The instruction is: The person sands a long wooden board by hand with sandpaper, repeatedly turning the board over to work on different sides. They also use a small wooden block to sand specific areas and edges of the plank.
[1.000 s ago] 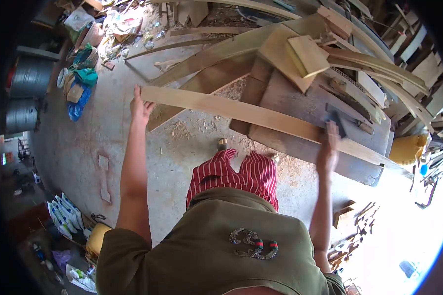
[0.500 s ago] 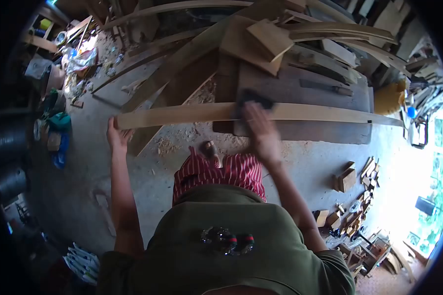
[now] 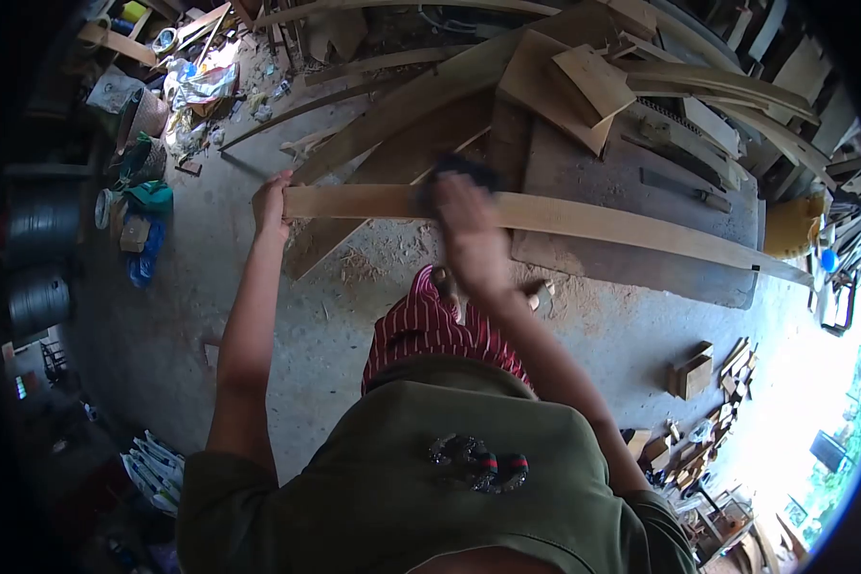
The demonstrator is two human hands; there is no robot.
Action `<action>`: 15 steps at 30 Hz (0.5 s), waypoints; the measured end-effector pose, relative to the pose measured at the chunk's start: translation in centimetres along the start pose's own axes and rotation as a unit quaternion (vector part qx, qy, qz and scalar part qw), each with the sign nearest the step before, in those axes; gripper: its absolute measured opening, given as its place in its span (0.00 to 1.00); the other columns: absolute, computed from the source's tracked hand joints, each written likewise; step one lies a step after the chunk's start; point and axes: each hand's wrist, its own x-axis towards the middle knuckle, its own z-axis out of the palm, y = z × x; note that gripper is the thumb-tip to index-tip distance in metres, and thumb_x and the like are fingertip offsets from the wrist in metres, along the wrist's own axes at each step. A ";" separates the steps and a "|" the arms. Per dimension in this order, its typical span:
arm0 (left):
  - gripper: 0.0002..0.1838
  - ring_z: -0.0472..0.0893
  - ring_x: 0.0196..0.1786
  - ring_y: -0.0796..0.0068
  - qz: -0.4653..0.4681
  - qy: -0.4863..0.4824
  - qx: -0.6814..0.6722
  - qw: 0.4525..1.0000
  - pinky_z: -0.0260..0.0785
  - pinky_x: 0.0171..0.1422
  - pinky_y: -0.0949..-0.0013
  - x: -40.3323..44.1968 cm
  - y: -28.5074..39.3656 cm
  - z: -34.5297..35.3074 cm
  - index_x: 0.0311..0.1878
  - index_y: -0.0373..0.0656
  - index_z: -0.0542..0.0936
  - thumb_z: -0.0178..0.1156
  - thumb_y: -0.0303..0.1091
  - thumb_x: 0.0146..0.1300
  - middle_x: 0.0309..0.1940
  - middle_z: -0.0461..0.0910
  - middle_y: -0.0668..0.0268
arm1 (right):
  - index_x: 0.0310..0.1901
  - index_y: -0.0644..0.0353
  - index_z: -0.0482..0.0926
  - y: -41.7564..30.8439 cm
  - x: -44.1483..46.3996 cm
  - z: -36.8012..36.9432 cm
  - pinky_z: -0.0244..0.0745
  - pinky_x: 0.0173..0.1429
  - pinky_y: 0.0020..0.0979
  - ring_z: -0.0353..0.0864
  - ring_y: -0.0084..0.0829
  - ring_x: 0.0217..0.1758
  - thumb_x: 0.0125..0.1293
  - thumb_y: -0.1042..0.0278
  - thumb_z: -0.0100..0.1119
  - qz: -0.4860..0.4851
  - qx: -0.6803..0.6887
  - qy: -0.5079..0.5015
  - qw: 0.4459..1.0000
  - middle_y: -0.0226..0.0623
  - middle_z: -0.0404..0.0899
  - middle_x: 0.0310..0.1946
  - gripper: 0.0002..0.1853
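A long, slightly curved wooden board (image 3: 593,220) stretches across the view in front of me. My left hand (image 3: 274,204) is closed around its left end. Pressed flat on the board's upper face is a dark sanding pad (image 3: 471,172), smeared by motion, so its exact kind is hard to make out. My right hand (image 3: 471,234) is over the pad with its fingers on it, also blurred. Below the board lies a wide, dark wooden panel (image 3: 641,263), with more planks under the board's left part.
Stacked wood pieces (image 3: 593,86) rest at the back on the panel, near a dark flat-bladed tool (image 3: 684,187). Wood shavings (image 3: 359,268) litter the concrete floor. Offcuts (image 3: 691,373) lie at right, a yellow container (image 3: 794,225) beyond. Dark drums (image 3: 40,230) stand at left.
My right hand and the dark pad have slid leftward along the board. The whole view has shifted and turned slightly; my left hand still grips the board's end.
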 end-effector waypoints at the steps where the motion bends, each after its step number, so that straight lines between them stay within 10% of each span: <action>1: 0.13 0.85 0.44 0.73 0.016 0.007 -0.012 1.000 0.78 0.48 0.65 0.1 -0.1 0.0 0.52 0.44 0.82 0.51 0.31 0.69 0.47 0.83 0.65 | 0.71 0.64 0.64 -2.8 1.3 1.9 0.48 0.82 0.44 0.55 0.42 0.79 0.62 0.78 0.48 -0.053 -0.001 -0.018 0.998 0.46 0.59 0.75 0.32; 8: 0.11 0.86 0.38 0.66 0.106 0.004 -0.027 0.994 0.77 0.44 0.65 1.4 -2.6 -0.8 0.48 0.40 0.82 0.59 0.31 0.65 0.40 0.84 0.62 | 0.71 0.62 0.64 -2.1 1.1 -0.2 0.48 0.82 0.43 0.55 0.45 0.79 0.63 0.77 0.46 -0.099 0.040 -0.066 0.992 0.45 0.59 0.75 0.31; 15: 0.32 0.85 0.44 0.63 -0.117 -0.147 0.081 0.979 0.85 0.38 0.55 -2.0 2.0 -1.3 0.59 0.41 0.73 0.57 0.60 0.67 0.46 0.81 0.60 | 0.70 0.65 0.66 3.1 -3.1 -4.8 0.58 0.79 0.45 0.63 0.47 0.76 0.65 0.77 0.54 -0.064 -0.070 -0.010 0.995 0.50 0.64 0.72 0.30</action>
